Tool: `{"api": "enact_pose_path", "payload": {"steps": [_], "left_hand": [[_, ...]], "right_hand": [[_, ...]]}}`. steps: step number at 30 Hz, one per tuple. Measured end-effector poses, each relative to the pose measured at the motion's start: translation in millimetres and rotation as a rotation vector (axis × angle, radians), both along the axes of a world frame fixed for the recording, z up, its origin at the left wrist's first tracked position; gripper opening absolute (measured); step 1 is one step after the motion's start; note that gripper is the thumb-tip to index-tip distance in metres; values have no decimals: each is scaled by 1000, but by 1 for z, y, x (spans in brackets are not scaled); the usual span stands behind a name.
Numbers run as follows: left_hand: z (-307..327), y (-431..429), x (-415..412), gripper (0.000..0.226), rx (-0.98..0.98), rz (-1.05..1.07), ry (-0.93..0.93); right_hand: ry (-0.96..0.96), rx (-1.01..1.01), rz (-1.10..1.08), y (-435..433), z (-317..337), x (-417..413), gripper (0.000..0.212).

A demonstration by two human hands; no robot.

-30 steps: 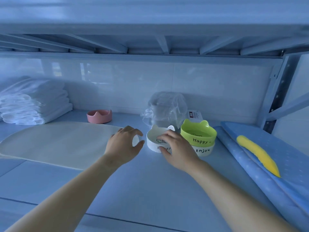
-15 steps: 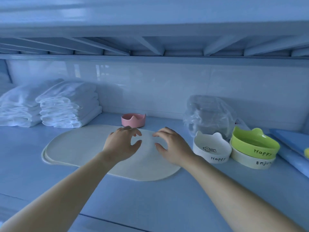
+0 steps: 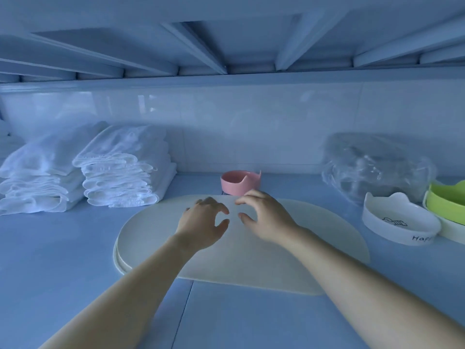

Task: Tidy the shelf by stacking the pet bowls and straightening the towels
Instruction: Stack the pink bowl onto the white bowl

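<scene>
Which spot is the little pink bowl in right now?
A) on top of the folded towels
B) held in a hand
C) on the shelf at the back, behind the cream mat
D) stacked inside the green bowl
C: the pink bowl stands alone on the shelf near the back wall, behind the cream mat, and is not held.

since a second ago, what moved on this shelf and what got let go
The right hand has let go of the white bowl and, with the left hand, moved left over the mat towards the pink bowl; both now hold nothing. The white bowl stays beside the green bowl, unstacked; the pink bowl and towels are unmoved.
</scene>
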State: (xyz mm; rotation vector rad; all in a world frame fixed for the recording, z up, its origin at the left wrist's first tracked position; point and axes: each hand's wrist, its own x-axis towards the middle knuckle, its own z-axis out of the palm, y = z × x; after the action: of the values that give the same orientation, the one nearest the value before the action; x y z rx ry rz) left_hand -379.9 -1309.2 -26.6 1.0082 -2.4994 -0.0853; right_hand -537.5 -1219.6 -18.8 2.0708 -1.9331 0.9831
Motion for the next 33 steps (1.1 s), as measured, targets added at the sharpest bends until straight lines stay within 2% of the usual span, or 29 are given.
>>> {"api": "enact_pose_path", "payload": {"steps": [4, 15, 23, 28, 33], "left_hand": [[-23, -14, 10, 36, 128, -64, -110], [-21, -35, 18, 45, 86, 12, -151], [-21, -37, 21, 45, 128, 36, -136], [-21, -36, 21, 44, 139, 35, -131], [-20, -36, 22, 43, 149, 39, -128]], "right_hand": [[7, 28, -41, -24, -10, 10, 28], [75, 99, -208, -77, -5, -3, 33], [84, 287, -228, -108, -11, 9, 56], [42, 334, -242, -112, -17, 7, 64], [34, 259, -250, -115, -10, 0, 51]]}}
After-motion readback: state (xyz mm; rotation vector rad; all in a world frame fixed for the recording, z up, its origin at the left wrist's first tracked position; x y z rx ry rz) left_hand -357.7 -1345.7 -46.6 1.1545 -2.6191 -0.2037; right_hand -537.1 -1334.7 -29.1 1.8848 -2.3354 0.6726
